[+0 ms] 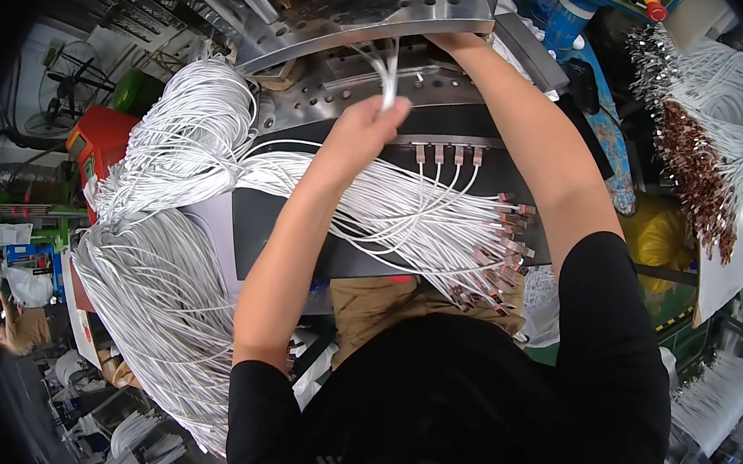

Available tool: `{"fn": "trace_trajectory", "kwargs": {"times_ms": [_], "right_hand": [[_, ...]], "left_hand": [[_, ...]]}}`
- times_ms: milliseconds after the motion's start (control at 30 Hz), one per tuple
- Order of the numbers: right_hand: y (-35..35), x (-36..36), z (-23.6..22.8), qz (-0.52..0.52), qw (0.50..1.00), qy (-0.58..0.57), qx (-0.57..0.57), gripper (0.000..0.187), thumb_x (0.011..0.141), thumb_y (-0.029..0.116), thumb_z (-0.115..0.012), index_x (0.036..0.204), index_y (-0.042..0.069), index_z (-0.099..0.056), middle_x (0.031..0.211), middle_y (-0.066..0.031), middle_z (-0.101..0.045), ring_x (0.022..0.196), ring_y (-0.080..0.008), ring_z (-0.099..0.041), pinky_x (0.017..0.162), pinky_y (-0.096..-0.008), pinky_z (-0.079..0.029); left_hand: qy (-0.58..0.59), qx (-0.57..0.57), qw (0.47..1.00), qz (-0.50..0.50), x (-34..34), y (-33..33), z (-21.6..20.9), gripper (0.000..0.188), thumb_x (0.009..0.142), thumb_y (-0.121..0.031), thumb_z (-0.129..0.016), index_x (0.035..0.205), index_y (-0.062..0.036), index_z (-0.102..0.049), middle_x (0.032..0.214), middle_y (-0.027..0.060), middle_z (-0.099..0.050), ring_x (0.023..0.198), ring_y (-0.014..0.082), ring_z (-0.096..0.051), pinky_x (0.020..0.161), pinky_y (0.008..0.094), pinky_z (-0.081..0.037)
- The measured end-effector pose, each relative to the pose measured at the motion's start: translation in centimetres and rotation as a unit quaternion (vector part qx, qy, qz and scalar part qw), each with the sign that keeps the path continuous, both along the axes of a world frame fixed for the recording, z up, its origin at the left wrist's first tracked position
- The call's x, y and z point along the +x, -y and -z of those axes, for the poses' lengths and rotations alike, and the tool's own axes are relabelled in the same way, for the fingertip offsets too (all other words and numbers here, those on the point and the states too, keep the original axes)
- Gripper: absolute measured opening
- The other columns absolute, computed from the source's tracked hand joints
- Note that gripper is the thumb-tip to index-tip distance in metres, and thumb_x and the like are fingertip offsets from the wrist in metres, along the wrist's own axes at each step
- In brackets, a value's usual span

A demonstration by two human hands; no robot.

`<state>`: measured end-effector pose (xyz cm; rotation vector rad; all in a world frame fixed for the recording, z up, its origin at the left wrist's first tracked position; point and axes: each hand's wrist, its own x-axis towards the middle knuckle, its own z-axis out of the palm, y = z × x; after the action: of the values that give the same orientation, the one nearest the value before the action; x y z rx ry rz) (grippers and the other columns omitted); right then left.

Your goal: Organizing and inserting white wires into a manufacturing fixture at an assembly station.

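My left hand (368, 131) is closed around a few white cables (390, 82), whose upper ends blur below the perforated metal plate (381, 22). My right hand (459, 43) reaches in beneath that plate's edge, and its fingers are hidden there. Below my hands, a thick bundle of white cables (383, 199) lies across a dark board, with metal-cased plugs (508, 235) at its right end. Several more plugs (439, 155) sit side by side along a metal strip, cables trailing down from them.
Large coils of white cable (192, 115) and a long cable bundle (162, 302) hang at left, near a red machine (101, 142). More plugged cables (718, 112) hang at right, above a yellow bag (659, 231). A blue tub (569, 20) stands at the back right.
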<state>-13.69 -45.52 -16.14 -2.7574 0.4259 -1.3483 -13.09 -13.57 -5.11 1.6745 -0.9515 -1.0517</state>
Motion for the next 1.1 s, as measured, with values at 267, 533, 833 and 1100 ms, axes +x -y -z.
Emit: {"fn": "trace_trajectory", "kwargs": {"times_ms": [267, 533, 833, 1100], "right_hand": [[-0.6, -3.4, -0.9, -0.038, 0.999, 0.009, 0.028, 0.031, 0.094, 0.029, -0.064, 0.113, 0.005, -0.064, 0.11, -0.016, -0.066, 0.104, -0.0366, -0.061, 0.091, -0.047, -0.048], [-13.7, -18.3, -6.0, 0.038, 0.99, -0.101, 0.091, 0.034, 0.088, 0.029, -0.073, 0.117, 0.013, -0.07, 0.097, -0.0132, -0.063, 0.092, -0.0341, -0.059, 0.084, -0.0421, -0.049], [-17.3, -24.0, -6.9, -0.072, 0.945, -0.235, 0.215, 0.027, 0.091, 0.016, -0.069, 0.116, 0.008, -0.07, 0.095, -0.0122, -0.06, 0.094, -0.0332, -0.058, 0.086, -0.0391, -0.047], [-9.8, -10.9, -5.4, -0.087, 0.983, 0.007, 0.164, 0.033, 0.097, 0.028, -0.062, 0.116, 0.002, -0.066, 0.104, -0.016, -0.067, 0.098, -0.0314, -0.063, 0.088, -0.0367, -0.049]], "left_hand": [[0.304, -0.198, 0.803, -0.472, 19.9, -14.7, -12.4, 0.05, 0.103, -0.044, -0.049, 0.089, -0.0001, -0.068, 0.082, 0.0041, -0.067, 0.073, 0.0153, -0.059, 0.068, 0.0304, -0.046], [0.398, -0.075, 0.913, -0.05, -1.8, -9.1, -1.2, 0.017, 0.094, -0.019, -0.065, 0.095, -0.0028, -0.068, 0.093, 0.0143, -0.068, 0.09, 0.0323, -0.067, 0.082, 0.0393, -0.053], [0.476, -0.238, 0.844, 0.061, -9.7, -5.9, 2.6, 0.013, 0.085, -0.011, -0.072, 0.095, -0.0051, -0.067, 0.095, 0.0095, -0.067, 0.088, 0.0292, -0.064, 0.078, 0.0387, -0.053], [0.554, -0.109, 0.825, 0.023, -4.3, -4.1, 2.3, 0.021, 0.09, -0.023, -0.069, 0.076, -0.0074, -0.067, 0.084, 0.0088, -0.068, 0.078, 0.0267, -0.062, 0.064, 0.0391, -0.052]]}}
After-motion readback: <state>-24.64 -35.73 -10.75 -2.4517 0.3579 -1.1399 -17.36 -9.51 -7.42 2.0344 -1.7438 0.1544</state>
